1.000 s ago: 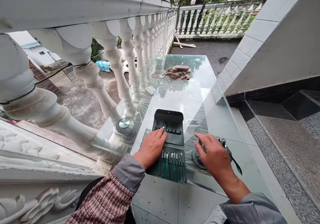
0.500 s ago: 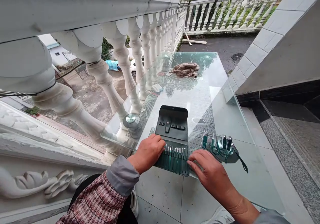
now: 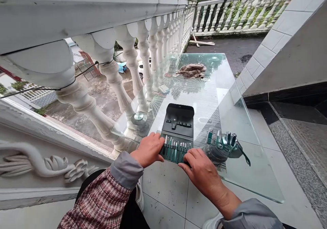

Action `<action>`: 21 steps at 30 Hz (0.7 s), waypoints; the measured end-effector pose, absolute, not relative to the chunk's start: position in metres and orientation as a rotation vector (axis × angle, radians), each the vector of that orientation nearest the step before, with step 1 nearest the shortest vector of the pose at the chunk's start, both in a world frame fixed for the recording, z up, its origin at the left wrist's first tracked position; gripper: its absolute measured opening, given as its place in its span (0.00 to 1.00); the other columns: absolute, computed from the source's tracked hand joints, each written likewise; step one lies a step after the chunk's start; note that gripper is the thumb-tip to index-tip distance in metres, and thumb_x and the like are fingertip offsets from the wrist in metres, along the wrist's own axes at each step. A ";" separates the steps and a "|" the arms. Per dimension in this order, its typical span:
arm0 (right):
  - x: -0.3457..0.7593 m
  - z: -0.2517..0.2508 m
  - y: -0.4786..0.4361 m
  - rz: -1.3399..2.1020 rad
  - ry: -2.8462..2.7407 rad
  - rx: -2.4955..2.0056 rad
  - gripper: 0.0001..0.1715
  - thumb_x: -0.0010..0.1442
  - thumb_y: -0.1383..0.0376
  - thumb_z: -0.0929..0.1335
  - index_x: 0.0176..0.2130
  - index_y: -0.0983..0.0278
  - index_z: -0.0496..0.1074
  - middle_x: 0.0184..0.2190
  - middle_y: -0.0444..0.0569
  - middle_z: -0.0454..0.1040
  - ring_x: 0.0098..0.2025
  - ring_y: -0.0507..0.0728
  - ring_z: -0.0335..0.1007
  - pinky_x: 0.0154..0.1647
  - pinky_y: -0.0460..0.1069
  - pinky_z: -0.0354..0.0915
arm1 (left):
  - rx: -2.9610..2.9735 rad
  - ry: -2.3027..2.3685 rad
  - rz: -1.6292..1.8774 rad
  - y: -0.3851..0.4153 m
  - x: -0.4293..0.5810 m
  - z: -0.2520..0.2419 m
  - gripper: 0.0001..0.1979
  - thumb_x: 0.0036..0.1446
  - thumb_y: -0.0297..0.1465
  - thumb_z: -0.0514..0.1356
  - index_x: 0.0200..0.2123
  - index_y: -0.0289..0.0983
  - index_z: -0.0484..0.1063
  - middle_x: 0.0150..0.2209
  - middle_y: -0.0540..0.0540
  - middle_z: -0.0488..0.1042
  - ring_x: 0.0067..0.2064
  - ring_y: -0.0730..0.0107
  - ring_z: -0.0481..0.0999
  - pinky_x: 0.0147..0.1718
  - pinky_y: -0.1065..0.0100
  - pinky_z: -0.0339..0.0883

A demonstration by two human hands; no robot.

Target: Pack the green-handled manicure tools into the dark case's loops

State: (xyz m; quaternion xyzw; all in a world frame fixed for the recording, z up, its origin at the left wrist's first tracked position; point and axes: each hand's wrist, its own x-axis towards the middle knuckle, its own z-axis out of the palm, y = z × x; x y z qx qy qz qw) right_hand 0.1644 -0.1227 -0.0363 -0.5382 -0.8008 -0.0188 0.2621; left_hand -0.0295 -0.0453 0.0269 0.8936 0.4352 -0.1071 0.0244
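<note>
Down on the glass counter point(image 3: 204, 96), left hand point(image 3: 148, 149) and right hand point(image 3: 201, 173) both open, fingers at the edges of the black leather manicure case point(image 3: 178, 116) and its green-handled tools point(image 3: 175, 150), nothing gripped!

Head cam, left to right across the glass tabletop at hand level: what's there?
Round metal table standoff → left hand → open black manicure case → loose green-handled manicure tools
</note>
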 end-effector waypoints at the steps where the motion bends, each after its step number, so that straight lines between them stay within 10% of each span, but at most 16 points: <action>1: 0.164 -0.037 -0.122 -0.064 -2.172 -1.458 0.11 0.60 0.62 0.66 0.27 0.62 0.63 0.29 0.49 0.65 0.34 0.57 0.59 0.33 0.51 0.57 | 2.754 1.349 -0.346 -0.045 -0.031 0.027 0.26 0.39 0.43 0.72 0.35 0.36 0.65 0.38 0.45 0.67 0.41 0.58 0.68 0.34 0.64 0.66; 21: 0.154 -0.041 -0.116 -0.173 -2.216 -1.534 0.11 0.58 0.61 0.67 0.28 0.62 0.63 0.29 0.47 0.64 0.33 0.56 0.58 0.30 0.49 0.53 | 2.670 1.374 -0.313 -0.037 -0.034 0.021 0.17 0.47 0.34 0.69 0.38 0.37 0.67 0.38 0.46 0.72 0.40 0.60 0.75 0.33 0.67 0.66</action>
